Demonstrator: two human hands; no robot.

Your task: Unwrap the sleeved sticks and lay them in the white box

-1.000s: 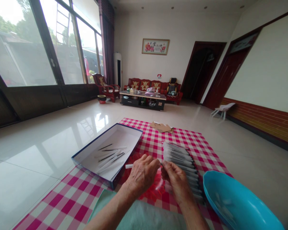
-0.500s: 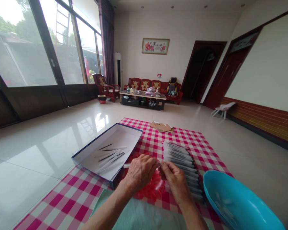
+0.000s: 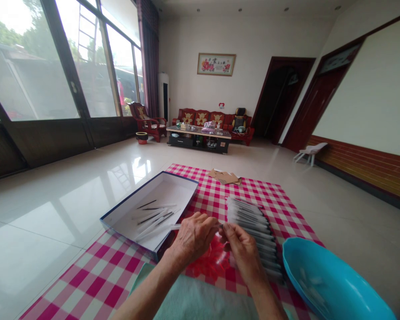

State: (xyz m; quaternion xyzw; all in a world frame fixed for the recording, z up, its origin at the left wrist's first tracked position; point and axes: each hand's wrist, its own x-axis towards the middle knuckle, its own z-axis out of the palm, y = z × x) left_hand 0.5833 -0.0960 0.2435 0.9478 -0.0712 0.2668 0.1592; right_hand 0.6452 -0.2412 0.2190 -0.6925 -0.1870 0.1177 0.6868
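Observation:
My left hand (image 3: 194,237) and my right hand (image 3: 242,250) meet over a red-and-white checked cloth (image 3: 96,275). Both are closed on a thin white stick-like item (image 3: 175,226) whose left end pokes out past the left fingers. Under the hands lies a heap of red plastic bits (image 3: 208,262). Just right of the hands lies a row of slim packaged items (image 3: 250,218). To the left is a shallow white box with a blue rim (image 3: 133,195) holding several thin dark and clear sticks (image 3: 153,215).
A blue plastic basin (image 3: 326,284) sits at the lower right on the cloth. Brown cardboard pieces (image 3: 226,177) lie at the cloth's far end. A pale green cloth (image 3: 193,302) covers my lap. Glossy tiled floor, a coffee table (image 3: 198,137) and red sofa stand beyond.
Both hands have drifted slightly up and away from me, staying together on the thin item. Its white end now reaches nearer the box edge.

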